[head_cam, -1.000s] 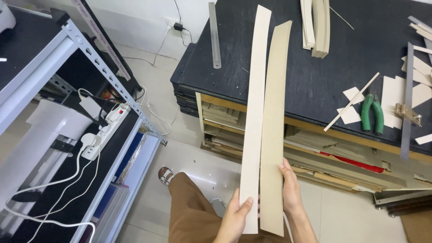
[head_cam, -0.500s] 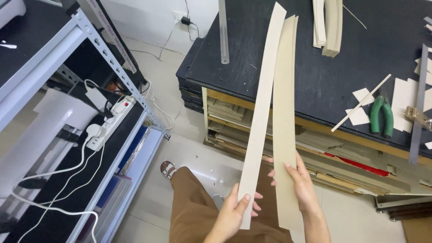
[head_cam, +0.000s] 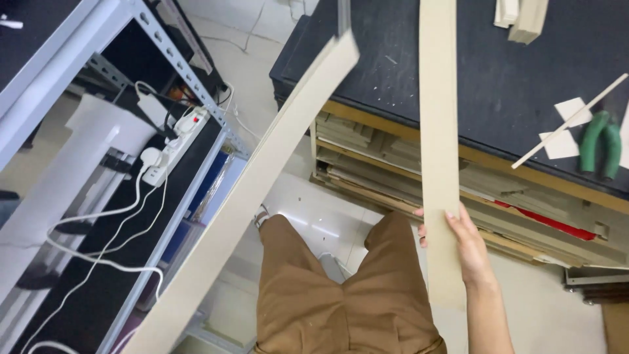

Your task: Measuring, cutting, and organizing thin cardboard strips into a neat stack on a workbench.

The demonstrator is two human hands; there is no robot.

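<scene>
**Pale board strips, one in each direction**

Beige board makes up both long strips here. The right hand (head_cam: pixel 468 246) grips one strip (head_cam: pixel 438 131) near its lower end, fingers (head_cam: pixel 452 214) wrapped over the left edge and closed on it. This strip stands nearly straight up the view, its near end hanging below the wrist and its far end running out of the top of the frame, crossing over the dark worktop (head_cam: pixel 406 59).

The second strip (head_cam: pixel 262 190) slants from the lower left corner up to the near left corner of the worktop. Its lower end leaves the frame, and the left hand is out of sight, so I cannot tell how its fingers sit.

On the worktop, at the right, green-handled pliers (head_cam: pixel 599 141) lie beside a thin wooden stick (head_cam: pixel 567 131) and small white paper scraps (head_cam: pixel 570 108). Flat boards are stacked under the worktop (head_cam: pixel 393 164).

On the left stands a metal shelf rack (head_cam: pixel 164 46) carrying a white power strip (head_cam: pixel 173 147) with white cables trailing down. The person's brown trousers (head_cam: pixel 341 295) fill the near middle, above a pale tiled floor (head_cam: pixel 314 210).
</scene>
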